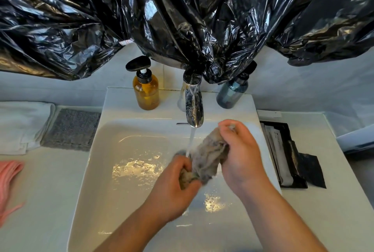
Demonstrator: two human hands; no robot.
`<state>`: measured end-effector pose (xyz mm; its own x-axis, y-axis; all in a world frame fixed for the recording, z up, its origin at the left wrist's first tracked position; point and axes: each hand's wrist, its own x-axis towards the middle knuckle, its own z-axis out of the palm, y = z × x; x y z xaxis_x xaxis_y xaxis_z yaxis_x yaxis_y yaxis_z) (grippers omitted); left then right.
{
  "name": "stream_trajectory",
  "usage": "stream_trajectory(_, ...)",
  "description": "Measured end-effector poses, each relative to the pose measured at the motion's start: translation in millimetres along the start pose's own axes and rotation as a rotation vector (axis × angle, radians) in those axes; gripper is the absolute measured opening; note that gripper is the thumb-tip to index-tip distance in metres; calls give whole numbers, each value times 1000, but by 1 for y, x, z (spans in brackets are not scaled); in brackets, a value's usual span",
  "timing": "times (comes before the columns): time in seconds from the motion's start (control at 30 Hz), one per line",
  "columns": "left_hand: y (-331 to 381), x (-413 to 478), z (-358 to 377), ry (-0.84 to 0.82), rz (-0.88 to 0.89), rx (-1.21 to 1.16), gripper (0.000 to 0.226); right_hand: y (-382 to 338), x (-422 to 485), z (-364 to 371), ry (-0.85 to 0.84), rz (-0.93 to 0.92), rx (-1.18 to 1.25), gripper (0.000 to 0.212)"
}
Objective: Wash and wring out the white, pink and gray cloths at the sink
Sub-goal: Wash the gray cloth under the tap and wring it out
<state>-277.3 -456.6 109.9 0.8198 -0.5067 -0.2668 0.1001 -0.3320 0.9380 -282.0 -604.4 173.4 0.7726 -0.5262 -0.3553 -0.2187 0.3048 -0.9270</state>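
Both hands hold a wet, bunched gray cloth (206,156) over the white sink (113,150), just under the chrome faucet (193,100), which runs a thin stream of water. My left hand (174,183) grips the cloth's lower end. My right hand (240,154) grips its upper end. On the counter to the left lie a folded white cloth (22,126), a flat gray cloth (70,128) and, at the frame's edge, a pink cloth (9,181).
An amber soap pump bottle (144,89) and a dark blue-gray bottle (232,92) stand on the sink's back ledge. A black tray with packets (287,154) lies on the right counter. Black plastic sheeting (182,13) hangs over the wall above.
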Motion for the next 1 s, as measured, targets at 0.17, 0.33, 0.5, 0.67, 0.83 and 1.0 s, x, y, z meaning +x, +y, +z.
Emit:
stream_trajectory(0.17,1,17,-11,222,-194,-172,29,5,-13,-17,-139,149,283,46)
stream_trajectory(0.33,34,23,-7,142,-237,-1201,34,44,-26,-11,-97,258,248,29)
stream_trajectory(0.5,40,25,5,345,-199,-916,51,65,-49,-2,-203,96,-190,39)
stream_trajectory(0.67,45,24,11,291,-143,-629,14,62,-57,12,-92,-171,-552,33)
stream_trajectory(0.83,38,19,9,128,-45,-405,25,33,-34,13,-23,-195,-595,31)
stream_trajectory(1.0,11,7,2,-8,-11,-206,22,18,-13,1,-35,-208,-410,19)
